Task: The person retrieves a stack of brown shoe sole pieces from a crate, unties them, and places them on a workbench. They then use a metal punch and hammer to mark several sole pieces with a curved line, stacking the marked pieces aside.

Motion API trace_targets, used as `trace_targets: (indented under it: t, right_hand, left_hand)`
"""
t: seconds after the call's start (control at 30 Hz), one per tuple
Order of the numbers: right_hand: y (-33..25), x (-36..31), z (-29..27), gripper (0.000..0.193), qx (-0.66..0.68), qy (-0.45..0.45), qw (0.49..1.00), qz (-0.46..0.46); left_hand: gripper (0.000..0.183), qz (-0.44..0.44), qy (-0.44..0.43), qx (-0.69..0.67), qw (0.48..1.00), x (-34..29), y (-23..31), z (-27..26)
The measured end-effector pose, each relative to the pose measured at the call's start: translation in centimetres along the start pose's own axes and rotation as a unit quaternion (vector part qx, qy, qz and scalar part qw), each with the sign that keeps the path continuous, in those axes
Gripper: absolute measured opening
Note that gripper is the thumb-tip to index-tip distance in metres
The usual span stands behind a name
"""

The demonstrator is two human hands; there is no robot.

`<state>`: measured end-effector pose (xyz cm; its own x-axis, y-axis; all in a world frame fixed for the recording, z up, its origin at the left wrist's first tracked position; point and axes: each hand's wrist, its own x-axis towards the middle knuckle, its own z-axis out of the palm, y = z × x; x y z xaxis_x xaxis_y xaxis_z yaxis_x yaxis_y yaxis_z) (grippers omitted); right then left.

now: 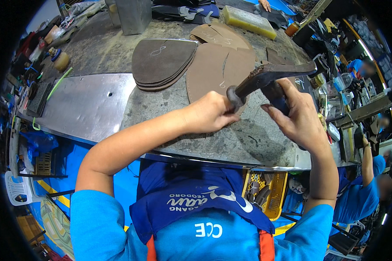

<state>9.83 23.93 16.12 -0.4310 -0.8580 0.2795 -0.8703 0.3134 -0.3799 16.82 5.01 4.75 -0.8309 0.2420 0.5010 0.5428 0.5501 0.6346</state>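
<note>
My left hand (211,114) grips the rounded end of a dark, worn tool handle (252,85); its long rusty head (287,68) reaches to the right above the bench. My right hand (298,115) closes around a dark blue piece (276,99) just under that tool, fingers spread over it. Both hands hover over the grey stone slab (252,139). Flat brown leather pieces (220,69) lie just beyond the hands, and a stack of dark brown rounded leather cut-outs (161,61) sits to their left.
A metal sheet (82,104) covers the bench's left part. A yellow block (249,21) and a metal box (133,15) stand at the far edge. A yellow crate (265,193) sits under the bench. Another person in blue (363,191) is at the right, and clutter lines both sides.
</note>
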Motion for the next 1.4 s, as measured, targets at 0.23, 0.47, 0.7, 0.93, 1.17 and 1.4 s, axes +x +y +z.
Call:
trace_targets:
  t: [0.23,0.47,0.7,0.93,1.17,1.4]
  right_hand:
    - [0.2,0.2,-1.6,0.036,0.247,0.197,0.948,0.043]
    - [-0.3,0.6,0.6,0.039,0.01,0.039,0.992,-0.122]
    - [-0.9,0.5,-1.2,0.042,0.269,0.22,0.938,0.004]
    - [-0.8,0.4,0.7,0.041,0.006,-0.001,0.997,-0.076]
    - [-1.1,0.8,-0.9,0.038,0.293,0.209,0.933,-0.009]
    - [-1.1,0.3,1.0,0.041,0.063,0.049,0.994,-0.069]
  left_hand:
    - [0.008,-0.213,-0.014,-0.178,0.96,-0.2,-0.4,-0.8]
    - [0.022,-0.047,0.007,-0.032,0.998,-0.7,0.2,-0.8]
    - [0.011,-0.204,-0.002,-0.175,0.963,-1.0,0.0,-1.3]
    - [0.016,-0.064,-0.007,-0.028,0.998,-1.3,0.7,-1.5]
    - [0.013,-0.219,0.001,-0.228,0.949,-1.5,-0.1,-1.9]
    - [0.018,0.016,-0.005,0.013,1.0,-1.8,0.9,-1.7]
